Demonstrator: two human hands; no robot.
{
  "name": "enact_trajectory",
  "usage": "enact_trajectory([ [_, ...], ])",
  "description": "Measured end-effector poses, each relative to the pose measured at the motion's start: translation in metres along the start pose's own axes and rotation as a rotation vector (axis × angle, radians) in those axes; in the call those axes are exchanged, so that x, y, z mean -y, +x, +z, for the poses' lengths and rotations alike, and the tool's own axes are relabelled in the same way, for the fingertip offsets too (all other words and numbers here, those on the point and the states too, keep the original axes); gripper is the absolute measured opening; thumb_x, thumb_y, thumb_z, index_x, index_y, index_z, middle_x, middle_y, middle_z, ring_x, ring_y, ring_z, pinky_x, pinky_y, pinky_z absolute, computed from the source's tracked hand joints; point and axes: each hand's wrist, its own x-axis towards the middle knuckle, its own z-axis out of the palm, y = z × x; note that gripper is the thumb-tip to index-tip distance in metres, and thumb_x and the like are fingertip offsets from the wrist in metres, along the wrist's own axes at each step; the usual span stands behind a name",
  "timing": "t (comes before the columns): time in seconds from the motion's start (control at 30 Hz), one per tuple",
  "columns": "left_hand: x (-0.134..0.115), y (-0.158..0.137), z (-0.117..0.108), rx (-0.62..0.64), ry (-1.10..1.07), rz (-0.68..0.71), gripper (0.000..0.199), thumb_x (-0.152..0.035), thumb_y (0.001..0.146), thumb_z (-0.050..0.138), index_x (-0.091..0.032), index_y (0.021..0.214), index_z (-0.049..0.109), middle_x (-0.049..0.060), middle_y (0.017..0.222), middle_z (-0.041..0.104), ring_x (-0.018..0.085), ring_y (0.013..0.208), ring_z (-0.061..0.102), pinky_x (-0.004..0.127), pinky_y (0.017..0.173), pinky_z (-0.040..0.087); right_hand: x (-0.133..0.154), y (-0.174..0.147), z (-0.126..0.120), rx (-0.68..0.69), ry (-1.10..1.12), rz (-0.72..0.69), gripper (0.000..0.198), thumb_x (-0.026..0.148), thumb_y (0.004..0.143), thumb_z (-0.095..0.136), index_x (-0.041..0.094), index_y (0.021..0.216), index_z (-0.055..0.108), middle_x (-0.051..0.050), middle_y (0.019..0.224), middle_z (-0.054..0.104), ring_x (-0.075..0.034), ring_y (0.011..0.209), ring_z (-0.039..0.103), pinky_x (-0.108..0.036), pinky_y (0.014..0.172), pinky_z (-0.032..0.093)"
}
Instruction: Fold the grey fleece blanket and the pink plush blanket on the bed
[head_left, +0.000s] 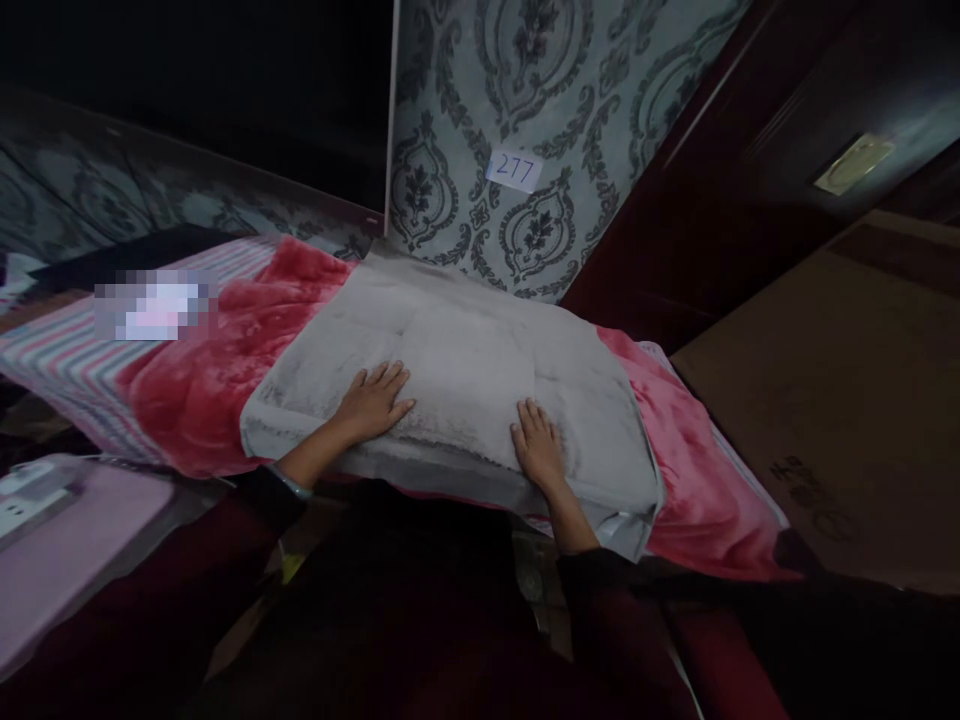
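A grey plush cloth (457, 340) lies spread over a long surface, its front edge hanging down towards me. My left hand (375, 400) rests flat on the left half of this cloth, fingers spread. On the right half, near the front edge, my right hand (538, 440) also lies flat with its fingers stretched out. Neither hand grips anything. Beneath the grey cloth a red plush blanket (217, 370) sticks out on both sides. Under the blanket, at the left end, a striped cloth (82, 350) shows.
A large dark screen (195, 90) stands at the back left. Behind the surface is patterned wallpaper (525, 60) bearing a paper label (515, 169) marked 277. A big cardboard box (840, 400) is on the right. At lower left there is a pink panel (90, 540) with a power strip (34, 500).
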Motion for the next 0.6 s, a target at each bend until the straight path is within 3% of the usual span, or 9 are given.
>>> enact_trajectory([
  [0.13, -0.003, -0.002, -0.007, -0.002, -0.009, -0.044, 0.063, -0.049, 0.102, 0.035, -0.019, 0.157, 0.042, 0.01, 0.167, 0.034, 0.034, 0.156, 0.022, 0.059, 0.123, 0.021, -0.002, 0.005, -0.005, 0.028, 0.024, 0.014, 0.056, 0.034, 0.105, 0.03, 0.021, 0.159, 0.038, -0.006, 0.169, 0.028, -0.027, 0.156, 0.024, -0.052, 0.122, 0.027],
  [0.23, -0.019, 0.01, -0.013, -0.042, -0.056, 0.032, 0.057, -0.043, 0.102, 0.037, -0.019, 0.153, 0.047, 0.013, 0.163, 0.04, 0.032, 0.155, 0.027, 0.058, 0.124, 0.023, 0.006, 0.023, -0.014, -0.015, 0.07, -0.043, 0.055, 0.032, 0.106, 0.027, 0.021, 0.157, 0.041, -0.007, 0.166, 0.034, -0.027, 0.155, 0.025, -0.052, 0.122, 0.027],
  [0.37, -0.05, 0.056, -0.019, 0.002, -0.084, 0.187, 0.061, -0.035, 0.101, 0.037, -0.017, 0.159, 0.037, 0.014, 0.168, 0.029, 0.028, 0.157, 0.024, 0.053, 0.126, 0.02, 0.036, 0.069, -0.03, -0.028, 0.121, -0.181, 0.057, 0.027, 0.104, 0.03, 0.021, 0.159, 0.038, -0.007, 0.168, 0.03, -0.025, 0.155, 0.025, -0.047, 0.123, 0.028],
  [0.5, -0.07, 0.106, -0.018, 0.018, -0.058, 0.136, 0.063, -0.033, 0.1, 0.039, -0.016, 0.161, 0.033, 0.015, 0.17, 0.023, 0.029, 0.158, 0.02, 0.056, 0.126, 0.018, 0.065, 0.115, -0.035, -0.003, 0.125, -0.171, 0.057, 0.026, 0.103, 0.031, 0.021, 0.16, 0.036, -0.007, 0.169, 0.027, -0.026, 0.156, 0.024, -0.049, 0.122, 0.028],
  [0.6, -0.068, 0.122, -0.007, -0.007, -0.024, 0.111, 0.063, -0.038, 0.1, 0.042, -0.019, 0.16, 0.036, 0.014, 0.169, 0.025, 0.033, 0.158, 0.018, 0.063, 0.125, 0.015, 0.069, 0.129, -0.022, -0.028, 0.101, -0.16, 0.056, 0.033, 0.105, 0.03, 0.024, 0.161, 0.035, -0.006, 0.169, 0.026, -0.028, 0.156, 0.023, -0.053, 0.123, 0.025],
])
